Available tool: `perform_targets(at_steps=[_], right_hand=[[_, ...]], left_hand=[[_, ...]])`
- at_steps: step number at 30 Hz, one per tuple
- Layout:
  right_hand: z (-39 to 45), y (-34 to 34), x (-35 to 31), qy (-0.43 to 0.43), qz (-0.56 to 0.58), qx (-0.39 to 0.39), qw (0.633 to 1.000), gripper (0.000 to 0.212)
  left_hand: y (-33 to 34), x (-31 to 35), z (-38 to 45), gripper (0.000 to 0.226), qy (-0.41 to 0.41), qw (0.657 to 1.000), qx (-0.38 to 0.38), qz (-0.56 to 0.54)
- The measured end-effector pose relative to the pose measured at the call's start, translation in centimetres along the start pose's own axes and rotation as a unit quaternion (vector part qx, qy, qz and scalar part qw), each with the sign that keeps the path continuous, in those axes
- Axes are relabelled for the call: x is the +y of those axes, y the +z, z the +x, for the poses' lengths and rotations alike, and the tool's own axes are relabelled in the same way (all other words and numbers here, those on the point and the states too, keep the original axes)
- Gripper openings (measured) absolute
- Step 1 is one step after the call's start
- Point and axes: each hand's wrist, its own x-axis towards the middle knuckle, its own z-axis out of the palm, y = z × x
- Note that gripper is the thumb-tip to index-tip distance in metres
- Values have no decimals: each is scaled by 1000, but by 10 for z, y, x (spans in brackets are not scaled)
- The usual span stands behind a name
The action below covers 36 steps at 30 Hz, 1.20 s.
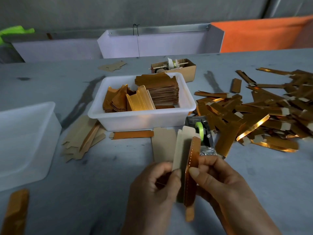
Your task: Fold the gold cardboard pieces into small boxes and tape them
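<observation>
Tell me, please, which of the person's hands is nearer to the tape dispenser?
Right. The right hand pinches the gold cardboard piece just below the tape dispenser; the left hand grips the piece's other edge, further left of the dispenser.

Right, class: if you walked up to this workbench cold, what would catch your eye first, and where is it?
First, the two hands at the bottom centre: the left hand and right hand pinch a half-folded gold cardboard piece held upright between them. Next, the shiny heap of folded gold boxes spread across the right of the table. Then the white tub of flat blanks in the middle, with a green tape dispenser just in front.
</observation>
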Motion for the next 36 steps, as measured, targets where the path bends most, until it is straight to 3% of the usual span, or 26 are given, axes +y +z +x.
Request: perform_targets(at_steps=[3,7,13,16,19,23,27,29,31,33,36], right_hand=[[0,3,2,-24,-28,39,999,15],[2,3,4,-24,-47,73,996,20],[1,2,5,-18,-43,80,996,12],[1,3,6,-17,-48,85,995,11],[-1,5,5,-14,-45,79,996,4],[-4,10,-1,3,-11,54,998,21],[-4,8,0,3,-73,64,995,22],[-4,4,5,20,-92,75,993,21],[-4,5,9,43,-89,74,992,12],[-5,6,14,55,-84,71,992,10],[-4,7,16,62,-126,61,988,12]], left_hand=[[3,4,-4,8,3,1000,-10,3],[6,7,-6,25,-18,1000,-8,-15],[17,1,-6,13,-65,997,48,-14],[24,-3,-9,15,37,994,83,56],[27,-5,-8,8,210,952,69,213],[23,-3,-11,33,258,908,-2,330],[24,-11,-21,31,289,898,-3,332],[20,-9,-23,21,223,946,-9,234],[15,-8,-24,17,83,994,-4,75],[10,-5,-21,23,-105,991,-68,-40],[2,-7,-17,20,-149,982,-118,-7]])
